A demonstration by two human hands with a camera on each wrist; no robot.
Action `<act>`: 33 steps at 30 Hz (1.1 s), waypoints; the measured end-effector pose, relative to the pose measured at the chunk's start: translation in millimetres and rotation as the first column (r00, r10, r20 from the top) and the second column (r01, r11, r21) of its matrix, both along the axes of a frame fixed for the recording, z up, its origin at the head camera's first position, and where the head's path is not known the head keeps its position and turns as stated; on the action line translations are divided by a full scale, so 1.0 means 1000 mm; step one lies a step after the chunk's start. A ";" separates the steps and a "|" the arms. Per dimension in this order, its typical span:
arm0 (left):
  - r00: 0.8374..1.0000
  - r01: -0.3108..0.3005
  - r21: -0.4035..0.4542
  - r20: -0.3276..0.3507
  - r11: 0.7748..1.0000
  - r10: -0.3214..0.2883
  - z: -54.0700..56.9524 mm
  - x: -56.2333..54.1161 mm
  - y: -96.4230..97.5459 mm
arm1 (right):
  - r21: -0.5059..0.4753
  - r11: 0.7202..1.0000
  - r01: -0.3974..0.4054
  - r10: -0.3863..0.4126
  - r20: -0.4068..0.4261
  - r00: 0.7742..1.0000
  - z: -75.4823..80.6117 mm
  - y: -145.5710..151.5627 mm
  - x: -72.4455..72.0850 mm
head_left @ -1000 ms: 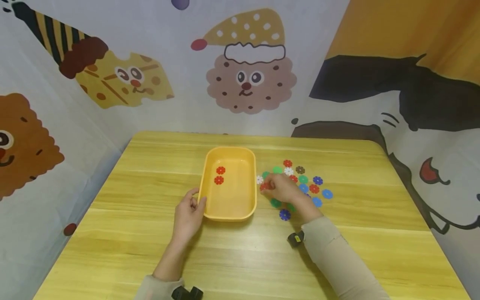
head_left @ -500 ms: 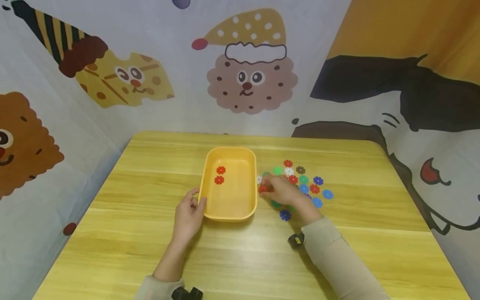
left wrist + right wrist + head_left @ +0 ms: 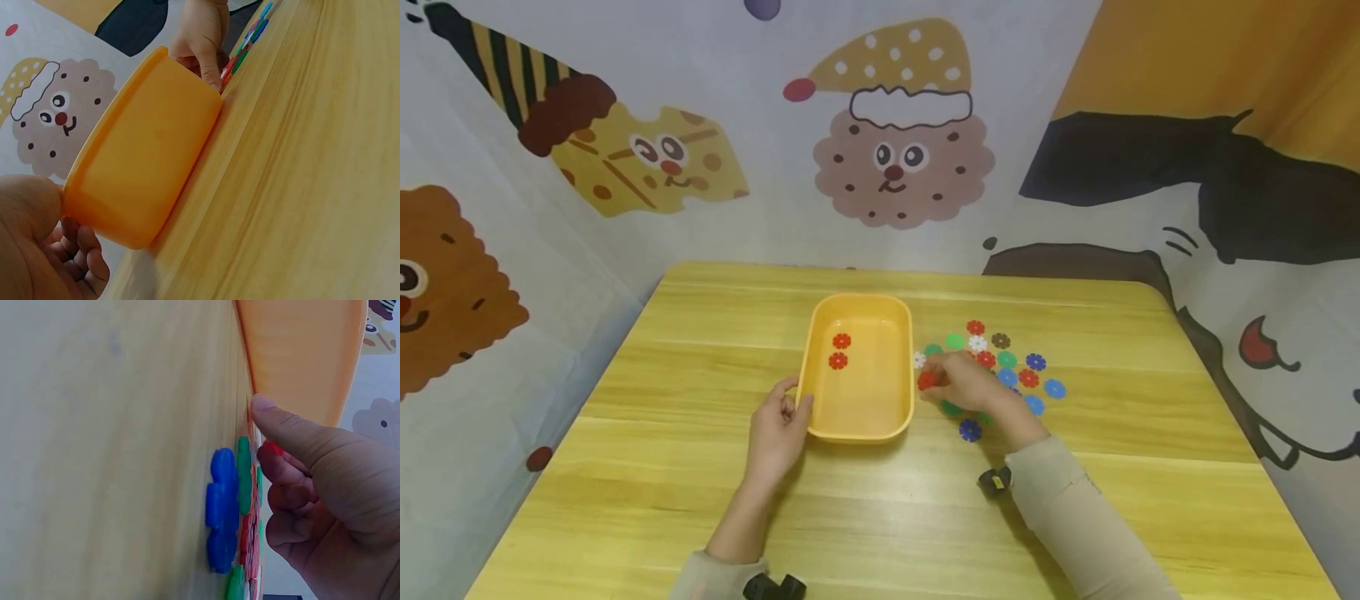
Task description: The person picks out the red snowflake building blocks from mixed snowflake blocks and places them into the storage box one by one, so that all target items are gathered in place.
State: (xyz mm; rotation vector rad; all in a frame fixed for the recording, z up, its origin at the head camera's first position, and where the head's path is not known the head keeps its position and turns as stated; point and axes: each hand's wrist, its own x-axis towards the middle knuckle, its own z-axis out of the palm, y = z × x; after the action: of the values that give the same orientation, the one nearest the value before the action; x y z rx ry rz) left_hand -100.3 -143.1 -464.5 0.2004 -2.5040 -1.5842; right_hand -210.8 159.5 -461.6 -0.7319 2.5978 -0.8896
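In the head view, a yellow-orange rectangular tray stands on the table, with two red flower-shaped plastic discs lying inside it. My left hand grips the tray's left rim, thumb along the edge; the left wrist view has the thumb on top of the rim and fingers curled below. Just outside the tray's right wall, my right hand pinches a red notched disc between thumb and fingers. Most of that disc is hidden by the fingers in the right wrist view.
Several more notched discs are spread right of the tray: a dark blue disc nearest me, a brown disc farther back, a light blue disc at the right. A cartoon-printed cloth hangs behind the wooden table.
My right fingers have shifted slightly toward me beside the tray, and the red disc moved with them. The left hand and the tray stay where they were.
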 end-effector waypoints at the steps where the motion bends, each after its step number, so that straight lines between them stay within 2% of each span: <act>1: 1.000 0.001 0.001 -0.003 1.000 -0.001 0.000 0.000 0.000 | -0.009 1.000 0.004 -0.004 -0.003 1.000 -0.001 0.000 -0.001; 8: 1.000 0.000 -0.005 -0.004 1.000 0.000 0.000 0.001 0.000 | -0.070 0.996 0.058 -0.062 -0.057 0.996 0.000 0.000 -0.004; 15: 1.000 -0.003 -0.004 0.001 1.000 0.003 -0.001 0.001 -0.001 | -0.163 0.977 0.139 -0.163 -0.145 0.976 0.008 0.000 -0.005; 19: 1.000 -0.004 0.000 0.002 1.000 0.004 -0.001 0.001 -0.001 | -0.205 0.965 0.164 -0.196 -0.146 0.970 0.013 -0.002 -0.005; 24: 1.000 -0.002 -0.003 0.004 1.000 0.002 -0.002 0.001 0.000 | -0.227 0.959 0.168 -0.204 -0.149 0.968 0.018 -0.007 -0.004; 33: 1.000 -0.005 -0.007 0.002 1.000 0.005 -0.002 0.001 0.000 | -0.266 0.957 0.114 -0.165 -0.179 0.970 0.024 -0.023 -0.003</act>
State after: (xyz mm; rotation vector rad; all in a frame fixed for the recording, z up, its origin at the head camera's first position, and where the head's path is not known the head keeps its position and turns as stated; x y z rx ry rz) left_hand -99.2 -143.3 -466.6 0.2072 -2.5084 -1.5734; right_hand -213.9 136.6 -437.6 -0.7430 2.7701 -1.2721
